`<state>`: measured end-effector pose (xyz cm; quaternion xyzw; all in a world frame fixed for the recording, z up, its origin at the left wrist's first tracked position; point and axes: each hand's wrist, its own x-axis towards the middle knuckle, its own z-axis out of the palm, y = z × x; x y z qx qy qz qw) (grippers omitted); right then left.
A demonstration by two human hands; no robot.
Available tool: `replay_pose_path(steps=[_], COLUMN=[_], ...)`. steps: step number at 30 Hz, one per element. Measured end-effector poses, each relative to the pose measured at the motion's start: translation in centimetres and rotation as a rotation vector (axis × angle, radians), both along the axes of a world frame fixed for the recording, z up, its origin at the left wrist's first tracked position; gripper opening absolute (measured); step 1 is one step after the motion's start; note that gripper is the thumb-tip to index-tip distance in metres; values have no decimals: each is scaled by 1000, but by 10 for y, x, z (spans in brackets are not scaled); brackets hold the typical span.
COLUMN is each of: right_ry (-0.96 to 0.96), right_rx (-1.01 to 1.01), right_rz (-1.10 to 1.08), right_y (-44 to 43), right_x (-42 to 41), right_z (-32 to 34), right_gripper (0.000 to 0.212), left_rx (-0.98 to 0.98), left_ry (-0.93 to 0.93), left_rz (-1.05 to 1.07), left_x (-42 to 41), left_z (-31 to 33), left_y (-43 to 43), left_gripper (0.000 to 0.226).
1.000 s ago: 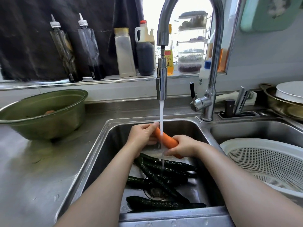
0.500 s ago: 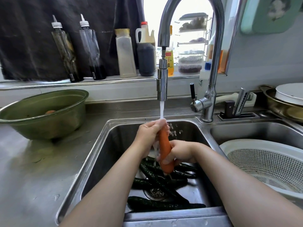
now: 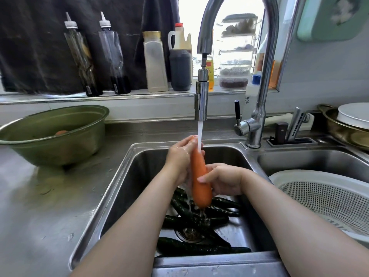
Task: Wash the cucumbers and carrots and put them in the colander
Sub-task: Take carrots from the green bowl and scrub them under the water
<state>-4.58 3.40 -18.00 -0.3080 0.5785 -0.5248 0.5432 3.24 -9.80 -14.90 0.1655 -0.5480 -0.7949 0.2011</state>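
Seen from the head, we have swung the carrot (image 3: 199, 182) from crosswise to upright under the tap water (image 3: 199, 134). Our left hand (image 3: 179, 158) grips its top and our right hand (image 3: 223, 180) curls its fingers round its middle. We judge it part-rinsed, and it hangs over the cucumbers (image 3: 199, 249), not yet in the colander (image 3: 319, 198).

Wet orange carrot (image 3: 199, 176) upright above dark cukes (image 3: 199, 249); white colander (image 3: 295, 173) at rt.

Polished, mirror-bright metal tap (image 3: 269, 56) above a brushed steel sink (image 3: 143, 176) and a dull, scuffed steel counter (image 3: 50, 216). The carrot (image 3: 198, 176) is wet and smooth, the cucumbers (image 3: 189, 249) dark and glossy. The colander (image 3: 329, 200) is matt white perforated plastic. Dark cloth (image 3: 30, 56) backs clear plastic bottles (image 3: 111, 56).
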Motion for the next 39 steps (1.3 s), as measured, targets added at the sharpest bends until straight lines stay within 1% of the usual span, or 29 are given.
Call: replay_pose_path(steps=[3,5,6,8,10,12,13,15,17,20,23,25,27,29,31,32,33,34,35,36,37,39], right_ry=[-72,-97,-107,-114,-105,-120,-136,-138,-124,-108,-21,11,68,83,13,-42,-95,-129,-118,-67,2,108], right_rx=[-14,-7,-15,-27,-33,-32,-23,0,27,-9,-55,1,72,124,144,133,106,71,42,28,30,66], right_rz=[-64,-112,-127,-172,-227,-263,-273,-286,-294,-319,-350,-445,-537,-546,-509,-466,-419,-373,-338,-326,-353,-499], right_y=[-2,-2,-3,-5,-6,-7,-8,-9,-10,-9,-13,-20,-26,-30,-29,-27,-24,-21,-19,-18,-20,-23], right_x=[-1,-2,-2,0,2,3,3,4,7,10,13,15,12,6,1,0,0,1,3,4,6,8], right_z=[2,5,7,10,11,11,10,11,15,19,17,15,11,4,0,1,3,6,8,9,9,9], right_gripper=[56,56,54,49,52,55,55,53,49,34,28,32,36,41,48,47,41,34,30,29,29,31], left_rx=[66,84,97,131,163,164,148,98,100,142,147,76,-12,-55,-54,-37,-9,26,62,99,129,157], left_ry=[-54,-85,-88,-66,-18,15,17,-7,-36,-63,-115,-203,-292,-338,-374,-391,-398,-392,-370,-329,-280,-203], left_rz=[222,271,249,116,-28,-83,-69,16,154,360,411,403,369,341,308,295,283,270,256,234,205,157], left_x=[0,5,7,12,13,12,11,9,8,9,12,13,11,9,8,8,8,9,8,8,7,7], left_z=[-3,-6,-6,-5,-4,-4,-5,-8,-8,-8,-12,-16,-20,-22,-24,-25,-26,-26,-26,-26,-25,-22], left_y=[-19,-31,-35,-38,-37,-35,-35,-35,-35,-42,-54,-57,-57,-55,-55,-55,-55,-55,-55,-54,-54,-50], left_gripper=[18,23,24,24,24,24,23,19,21,21,29,36,34,31,35,38,41,44,47,52,57,60])
